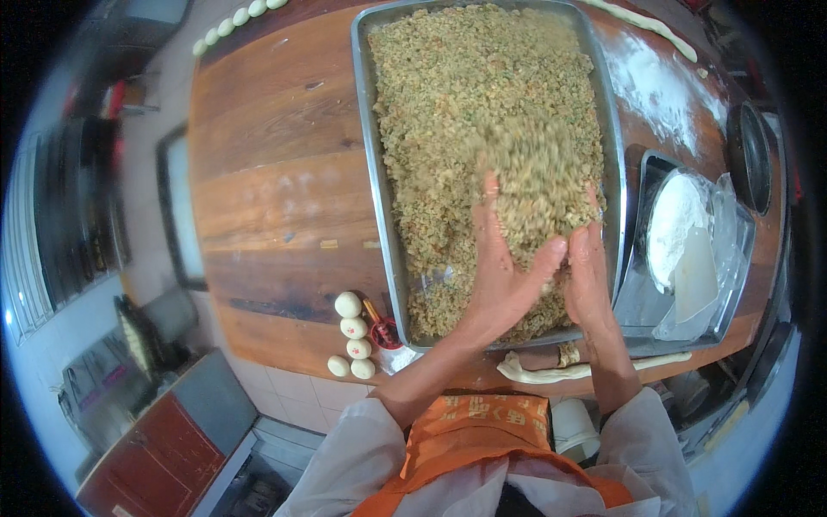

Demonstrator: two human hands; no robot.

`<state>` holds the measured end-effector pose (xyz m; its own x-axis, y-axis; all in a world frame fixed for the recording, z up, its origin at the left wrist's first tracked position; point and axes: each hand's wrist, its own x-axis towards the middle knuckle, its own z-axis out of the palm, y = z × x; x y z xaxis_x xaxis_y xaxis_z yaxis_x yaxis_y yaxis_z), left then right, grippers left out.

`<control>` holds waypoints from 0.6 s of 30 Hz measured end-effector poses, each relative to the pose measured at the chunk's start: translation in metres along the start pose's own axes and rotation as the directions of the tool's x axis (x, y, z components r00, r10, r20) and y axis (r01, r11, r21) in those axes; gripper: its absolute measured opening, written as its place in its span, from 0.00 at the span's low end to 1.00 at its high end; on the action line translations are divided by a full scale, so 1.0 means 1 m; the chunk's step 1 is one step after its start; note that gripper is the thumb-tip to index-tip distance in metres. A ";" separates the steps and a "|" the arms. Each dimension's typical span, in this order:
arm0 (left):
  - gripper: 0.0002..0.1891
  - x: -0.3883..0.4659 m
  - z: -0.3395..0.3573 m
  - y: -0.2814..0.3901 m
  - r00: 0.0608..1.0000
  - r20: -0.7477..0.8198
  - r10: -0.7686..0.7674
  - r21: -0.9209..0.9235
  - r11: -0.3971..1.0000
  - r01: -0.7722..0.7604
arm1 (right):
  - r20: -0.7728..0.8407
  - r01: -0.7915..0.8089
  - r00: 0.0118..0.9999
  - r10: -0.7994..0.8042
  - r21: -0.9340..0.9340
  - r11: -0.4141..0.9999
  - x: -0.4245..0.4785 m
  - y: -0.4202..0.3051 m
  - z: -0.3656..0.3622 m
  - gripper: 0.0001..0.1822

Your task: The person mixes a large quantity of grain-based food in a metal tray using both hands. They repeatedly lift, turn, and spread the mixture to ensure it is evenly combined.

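Observation:
A large metal tray (381, 194) lies before me, spread with a crumbly, greenish-brown filling (439, 129). My left hand (507, 271) and my right hand (586, 265) are in its lower right part, thumbs close together, fingers pointing away from me. Between and beyond them a heap of the filling (536, 181) is blurred by motion. Some fingertips are hidden by the filling. A strip of dough (581, 373) lies along the near table edge, below my hands. Left of the tray's near corner are several round white buns (348, 304), some with red marks, beside a small red bowl (386, 333) with a stick in it.
On the right, a smaller metal tray (630, 323) holds a bowl of white flour (672, 220), a pale scraper (696, 274) and plastic film. Loose flour (659, 90), another dough strip (652, 26) and a dark round pan (749, 158) lie beyond. More dough pieces (225, 27) line the far left edge.

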<state>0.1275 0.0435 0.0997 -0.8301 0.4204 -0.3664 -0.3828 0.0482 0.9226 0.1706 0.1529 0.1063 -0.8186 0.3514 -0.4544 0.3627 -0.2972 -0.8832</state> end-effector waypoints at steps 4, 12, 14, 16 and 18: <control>0.41 -0.003 0.004 -0.008 0.966 0.029 0.257 0.338 0.907 -0.252 | 0.056 0.123 0.992 -0.117 -0.111 0.986 0.011 -0.011 0.009 0.35; 0.37 -0.014 -0.010 -0.014 0.987 -0.060 0.150 0.432 0.895 -0.109 | 0.095 0.305 0.947 -0.307 -0.566 0.766 0.100 -0.041 0.036 0.31; 0.34 -0.017 -0.012 -0.015 0.990 -0.022 0.138 0.447 0.887 -0.113 | 0.133 0.374 0.898 -0.419 -0.732 0.569 0.126 -0.021 0.026 0.29; 0.31 -0.021 -0.026 -0.019 0.990 -0.015 0.137 0.498 0.860 -0.111 | 0.286 0.397 0.884 -0.369 -0.877 0.272 0.120 -0.004 0.036 0.27; 0.27 -0.023 -0.036 -0.018 0.988 0.011 0.154 0.556 0.820 -0.134 | 0.393 0.443 0.854 -0.340 -0.893 0.081 0.102 0.007 0.037 0.25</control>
<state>0.1390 0.0004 0.0874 -0.8745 0.4331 -0.2184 0.0229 0.4867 0.8733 0.0732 0.1534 0.0580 -0.9978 0.0520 -0.0422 0.0641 0.9243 -0.3762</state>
